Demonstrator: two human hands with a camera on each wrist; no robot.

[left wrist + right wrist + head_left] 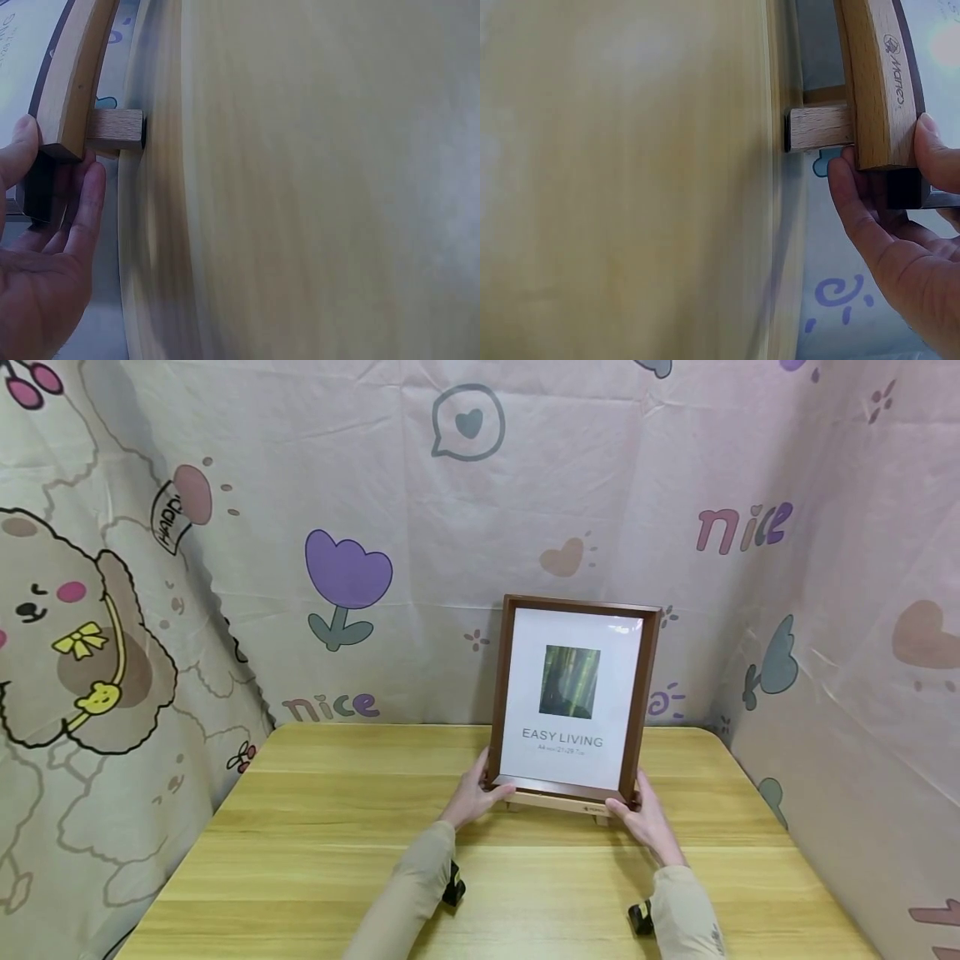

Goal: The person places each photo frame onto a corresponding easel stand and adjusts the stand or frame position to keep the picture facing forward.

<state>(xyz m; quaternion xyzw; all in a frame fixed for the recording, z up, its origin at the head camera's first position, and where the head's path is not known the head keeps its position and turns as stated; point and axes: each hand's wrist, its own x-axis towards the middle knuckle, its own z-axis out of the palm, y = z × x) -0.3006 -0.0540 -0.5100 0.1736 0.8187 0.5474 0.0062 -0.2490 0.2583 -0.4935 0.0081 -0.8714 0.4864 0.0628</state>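
A brown picture frame [500, 693] with a white "EASY LIVING" insert leans slightly back on a small wooden easel [555, 802], whose ledge and short feet show beneath it. My left hand [472, 793] grips the frame's lower left corner, thumb in front and fingers behind. At the lower right corner my right hand [647, 820] holds it the same way. The left wrist view shows the ledge's end [64, 127] just beside the left thumb. In the right wrist view the ledge [881, 90] carries a dark printed logo. The easel's back is hidden behind the frame.
The yellow wood-grain table [337, 827] reaches back to a printed cloth wall [420, 510]. More cloth hangs along the left and right sides. A black wrist camera [453, 887] sits under the left sleeve, another black device [641, 918] by the right.
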